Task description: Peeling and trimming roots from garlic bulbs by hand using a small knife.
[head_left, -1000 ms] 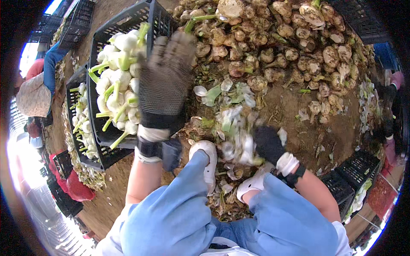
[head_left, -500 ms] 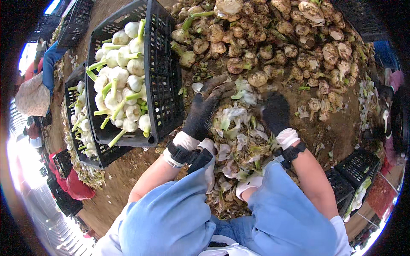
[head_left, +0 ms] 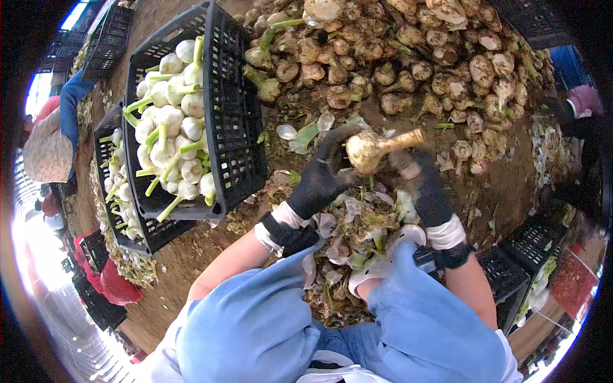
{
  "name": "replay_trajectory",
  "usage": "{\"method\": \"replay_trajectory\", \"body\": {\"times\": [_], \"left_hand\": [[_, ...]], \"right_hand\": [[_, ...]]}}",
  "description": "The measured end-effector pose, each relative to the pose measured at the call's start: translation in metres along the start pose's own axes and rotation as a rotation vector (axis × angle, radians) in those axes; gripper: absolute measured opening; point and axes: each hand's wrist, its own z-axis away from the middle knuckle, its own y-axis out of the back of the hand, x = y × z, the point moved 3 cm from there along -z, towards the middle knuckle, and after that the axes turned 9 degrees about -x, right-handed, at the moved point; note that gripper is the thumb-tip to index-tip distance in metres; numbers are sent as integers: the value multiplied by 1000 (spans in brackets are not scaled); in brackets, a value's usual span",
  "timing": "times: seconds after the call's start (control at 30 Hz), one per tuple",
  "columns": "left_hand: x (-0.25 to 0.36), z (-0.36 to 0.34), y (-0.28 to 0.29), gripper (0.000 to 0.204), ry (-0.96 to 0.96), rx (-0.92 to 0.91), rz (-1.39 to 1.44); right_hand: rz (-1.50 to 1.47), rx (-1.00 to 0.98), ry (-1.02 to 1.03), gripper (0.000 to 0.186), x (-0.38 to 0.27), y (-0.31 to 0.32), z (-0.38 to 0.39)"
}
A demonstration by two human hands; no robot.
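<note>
An unpeeled garlic bulb (head_left: 365, 153), brownish and soiled, is held up in front of me with its cut stem pointing right. My left hand (head_left: 321, 180), in a black glove with dirty fingertips, grips it from the left, fingers above and thumb below. Beside the stem is my right hand (head_left: 426, 188), gloved alike; its fingers are smeared by motion, so whether they touch the stem is unclear. Below both hands, a heap of papery garlic skins (head_left: 357, 223) lies between my legs.
A black crate (head_left: 236, 115) of clean white garlic bulbs stands tilted at my left, another crate (head_left: 104, 191) beyond it. Ahead spreads a large pile of soiled garlic bulbs (head_left: 440, 64). More black crates (head_left: 533, 249) stand at right. Other people sit at both sides.
Both hands were low over the skins, with no whole bulb visible in them. Now the left holds a soiled garlic bulb higher up, and the right has turned in toward its stem.
</note>
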Motion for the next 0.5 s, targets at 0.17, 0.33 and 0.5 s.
{"method": "replay_trajectory", "body": {"times": [0.17, 0.33, 0.5], "left_hand": [[11, 2, -11, 75, -23, -13, -58], [3, 7, -9, 71, 131, -47, 188], [6, 10, -16, 58, 37, -215, -581]], "right_hand": [[-121, -110, -129, 43, 7, -5, 5], [-170, -86, -82, 36, 48, 6, 10], [-46, 15, 183, 33, 66, 19, 13]]}}
